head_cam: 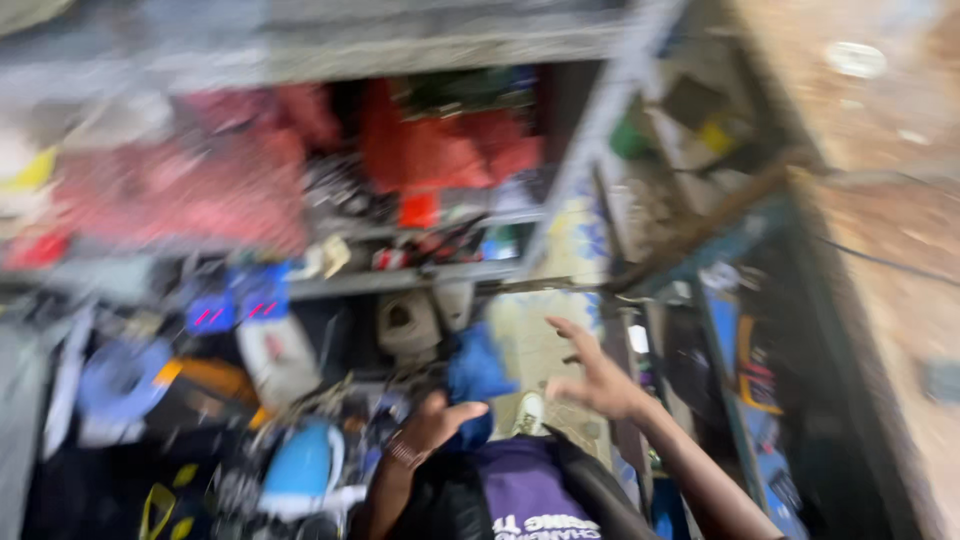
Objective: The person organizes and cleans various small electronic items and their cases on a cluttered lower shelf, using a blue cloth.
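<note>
Two hands reach out over a crowded, cluttered workshop corner, seen from above through heavy motion blur. Metal shelves (420, 275) fill the far side, their grey rails sagging under red cloth or plastic bundles (180, 185) on the left and more red bags (440, 145) toward the middle. Below them sit a pale plastic jug (405, 325), a white can (278, 355) and a coil of bluish hose (120, 380), all soft-edged and hard to make out. A rounded light-blue shape (303, 465) lies near the bottom, among dark tangled odds and ends. A strip of pale patterned floor (545, 340) runs between the shelves and a blue-green metal rack (730, 350) on the right, and beyond that rack stretches a rough, speckled brown wall (880, 200).

The left hand (435, 420), with a beaded band at the wrist, touches a crumpled blue cloth (478, 372) that sits in the middle of the scene, just in front of the jug; the thumb lies along the cloth's lower edge, but the blur hides whether the fingers have closed on it. The right hand (598, 378) hovers just right of the cloth, fingers spread wide and holding nothing. A purple shirt and dark jacket show at the near edge.
</note>
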